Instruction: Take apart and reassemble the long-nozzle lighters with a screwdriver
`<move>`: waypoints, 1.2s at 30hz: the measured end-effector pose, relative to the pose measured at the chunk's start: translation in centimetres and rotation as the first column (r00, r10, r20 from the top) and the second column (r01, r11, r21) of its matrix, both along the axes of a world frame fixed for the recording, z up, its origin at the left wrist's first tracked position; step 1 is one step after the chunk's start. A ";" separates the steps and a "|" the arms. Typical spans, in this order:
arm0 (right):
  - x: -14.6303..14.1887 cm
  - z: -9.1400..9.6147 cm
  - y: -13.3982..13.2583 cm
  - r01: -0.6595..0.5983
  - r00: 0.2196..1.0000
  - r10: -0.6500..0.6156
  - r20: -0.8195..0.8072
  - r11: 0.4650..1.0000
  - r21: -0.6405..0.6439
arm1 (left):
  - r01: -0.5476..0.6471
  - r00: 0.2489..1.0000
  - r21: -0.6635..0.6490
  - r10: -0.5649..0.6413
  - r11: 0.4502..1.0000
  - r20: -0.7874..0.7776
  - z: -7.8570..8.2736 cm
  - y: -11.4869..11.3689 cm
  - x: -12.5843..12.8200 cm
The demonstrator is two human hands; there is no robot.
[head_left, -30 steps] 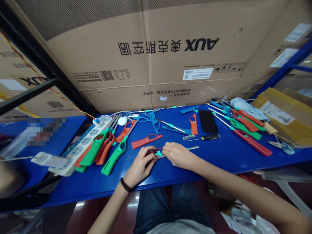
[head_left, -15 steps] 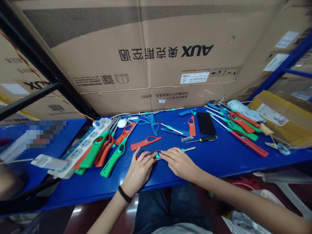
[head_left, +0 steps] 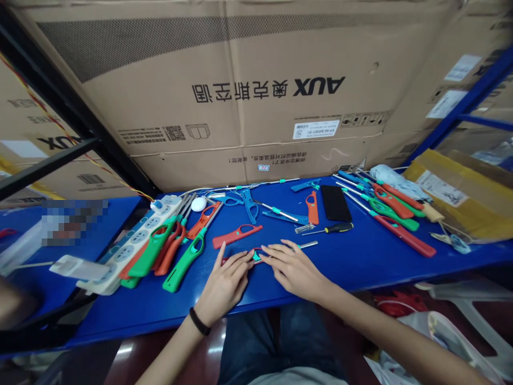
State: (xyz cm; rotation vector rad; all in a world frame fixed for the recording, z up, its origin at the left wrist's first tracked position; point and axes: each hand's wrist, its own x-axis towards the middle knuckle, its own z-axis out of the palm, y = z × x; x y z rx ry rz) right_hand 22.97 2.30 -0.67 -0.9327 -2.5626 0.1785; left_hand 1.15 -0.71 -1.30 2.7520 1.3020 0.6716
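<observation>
A large cardboard box point(head_left: 260, 53) with inverted AUX lettering is positioned behind the blue surface point(head_left: 372, 262). A white label point(head_left: 316, 130) is affixed to its lower right portion. A black metal frame point(head_left: 80, 104) is located at the left; a red-and-yellow wire point(head_left: 22, 80) is routed past it toward the power strip point(head_left: 139, 235), which is laid obliquely. A white adapter point(head_left: 82, 267) is seated at the near end of the strip. A white rounded object point(head_left: 198, 204) is placed beside the far end. A black phone point(head_left: 335, 202) is laid flat right of centre. A yellow package point(head_left: 465, 214) is set at the far right.
</observation>
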 end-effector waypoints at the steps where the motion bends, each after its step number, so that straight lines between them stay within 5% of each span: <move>1: 0.6 0.4 0.1 0.028 0.998 -0.029 -0.053 0.999 -0.023 | 0.001 1.000 0.010 -0.001 1.000 0.010 0.0 -0.1 0.0; 6: 4.3 0.8 0.4 0.220 0.915 -0.235 -0.328 0.972 -0.083 | -0.092 0.989 -0.006 0.092 0.996 0.115 0.7 0.5 -0.5; 10: 7.0 0.2 -0.6 0.270 0.851 -0.297 -0.433 0.955 -0.125 | -0.230 0.963 -0.083 0.239 0.970 0.127 1.4 3.2 -2.7; 16: 9.0 -1.2 -3.9 0.296 0.814 -0.353 -0.461 0.936 -0.192 | -0.193 0.976 -0.228 0.210 0.954 0.050 1.3 7.1 -5.6; 23: 9.4 -2.2 -6.5 0.324 0.794 -0.420 -0.439 0.904 -0.279 | -0.135 0.988 -0.318 0.151 0.939 0.025 1.4 8.2 -6.3; 36: 7.4 -1.9 -6.5 0.250 0.803 -0.422 -0.421 0.880 -0.404 | -0.113 0.994 -0.356 0.107 0.928 -0.037 1.5 8.8 -6.2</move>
